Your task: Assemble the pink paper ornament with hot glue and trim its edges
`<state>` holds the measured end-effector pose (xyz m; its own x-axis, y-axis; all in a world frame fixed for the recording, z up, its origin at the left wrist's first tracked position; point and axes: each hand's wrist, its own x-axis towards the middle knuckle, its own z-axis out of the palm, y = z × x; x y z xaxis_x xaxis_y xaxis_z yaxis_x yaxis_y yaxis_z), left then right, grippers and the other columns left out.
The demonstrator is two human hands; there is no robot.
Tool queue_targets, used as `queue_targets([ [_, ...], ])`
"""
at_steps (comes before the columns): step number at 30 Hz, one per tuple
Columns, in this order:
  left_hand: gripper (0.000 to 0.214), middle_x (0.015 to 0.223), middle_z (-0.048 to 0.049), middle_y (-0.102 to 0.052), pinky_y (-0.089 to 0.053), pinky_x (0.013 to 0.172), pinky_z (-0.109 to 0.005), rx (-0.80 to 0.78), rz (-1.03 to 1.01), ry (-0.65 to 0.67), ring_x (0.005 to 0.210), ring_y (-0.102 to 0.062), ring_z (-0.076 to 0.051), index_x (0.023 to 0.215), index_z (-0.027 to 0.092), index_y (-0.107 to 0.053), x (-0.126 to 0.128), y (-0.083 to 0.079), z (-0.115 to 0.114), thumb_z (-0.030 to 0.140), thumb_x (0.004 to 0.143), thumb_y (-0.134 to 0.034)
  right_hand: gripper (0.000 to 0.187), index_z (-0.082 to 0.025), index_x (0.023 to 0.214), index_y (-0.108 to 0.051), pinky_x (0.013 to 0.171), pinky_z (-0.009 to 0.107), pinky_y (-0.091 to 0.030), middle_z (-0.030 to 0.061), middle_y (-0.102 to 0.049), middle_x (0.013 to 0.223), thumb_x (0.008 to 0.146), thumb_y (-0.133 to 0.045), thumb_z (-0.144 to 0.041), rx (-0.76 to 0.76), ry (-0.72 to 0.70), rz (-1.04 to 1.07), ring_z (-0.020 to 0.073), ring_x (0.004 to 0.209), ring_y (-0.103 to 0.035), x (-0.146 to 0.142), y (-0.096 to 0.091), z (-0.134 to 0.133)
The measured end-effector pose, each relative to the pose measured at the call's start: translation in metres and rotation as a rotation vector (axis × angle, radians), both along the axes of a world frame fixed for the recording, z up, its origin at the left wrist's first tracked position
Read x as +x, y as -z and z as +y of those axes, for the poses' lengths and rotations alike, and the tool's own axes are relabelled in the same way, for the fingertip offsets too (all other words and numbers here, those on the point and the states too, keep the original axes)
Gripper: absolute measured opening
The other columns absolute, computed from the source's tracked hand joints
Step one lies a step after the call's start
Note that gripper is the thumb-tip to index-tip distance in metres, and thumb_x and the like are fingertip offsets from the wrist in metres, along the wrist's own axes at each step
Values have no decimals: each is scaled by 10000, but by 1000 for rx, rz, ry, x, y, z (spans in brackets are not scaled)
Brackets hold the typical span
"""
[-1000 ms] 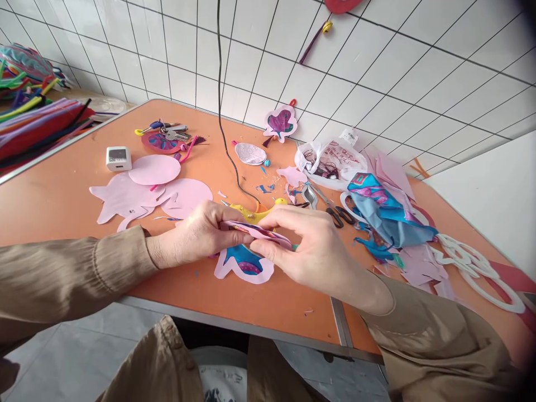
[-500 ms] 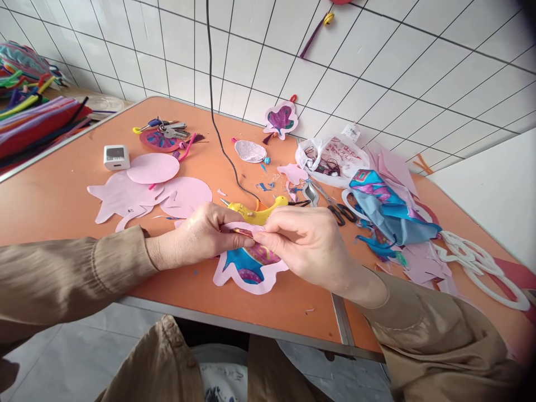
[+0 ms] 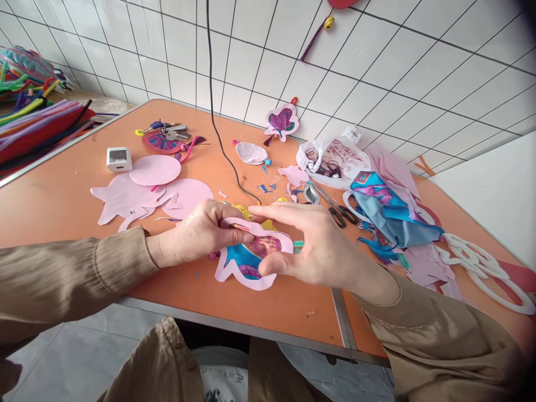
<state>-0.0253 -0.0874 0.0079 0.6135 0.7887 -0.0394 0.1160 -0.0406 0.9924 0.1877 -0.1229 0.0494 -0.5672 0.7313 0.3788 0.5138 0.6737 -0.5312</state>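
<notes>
A pink cut-out with blue and magenta patterned fabric on it [image 3: 247, 258] is held over the front of the orange table. My left hand [image 3: 205, 226] pinches its upper left edge between thumb and fingers. At the right side of the piece, my right hand [image 3: 310, 240] has its thumb and fingers spread apart, with the thumb over the patterned fabric. Whether the right thumb touches the fabric I cannot tell. Just behind the hands lies a yellow glue gun [image 3: 242, 211], mostly hidden by them, and its black cord [image 3: 221, 139] runs up the wall.
Pink cut-outs [image 3: 121, 198] lie left, near a white charger block [image 3: 119, 159] and keys [image 3: 175, 132]. Black-handled scissors [image 3: 337, 212], a plastic bag [image 3: 335, 162], blue fabric [image 3: 389, 206] and white loops [image 3: 489, 268] are on the right. A pink ornament [image 3: 281, 121] leans against the tiled wall.
My right hand has let go of the cut-out's top edge and opened, its thumb moving down. My left hand keeps its pinch. More of the patterned fabric shows.
</notes>
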Motion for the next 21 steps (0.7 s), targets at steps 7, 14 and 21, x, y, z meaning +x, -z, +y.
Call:
queue_targets([
  [7,370,507,-30,-639,-390,348,-184,-112,-30,-2,373,-505,-87,673,115,-682,0,0,0,437,717,-859,451,-247,700,-638,604,355,-532,17,-643,623,1041,-507,-512,57,197,416,183,607,-653,9,2,3],
  [14,484,533,-40,-658,-397,314,-202,-206,-54,-30,358,-509,-100,702,106,-690,3,4,3,524,614,-918,534,-232,712,-653,662,366,-565,55,-711,733,1021,-459,-622,-113,102,296,205,728,-702,17,-3,12],
  [21,493,566,-30,-662,-389,352,-197,-222,-53,19,403,-514,-95,756,100,-720,2,5,4,536,621,-909,188,-188,714,-666,598,276,-515,16,-705,672,894,-624,-223,-204,177,63,132,611,-621,-2,-1,6],
])
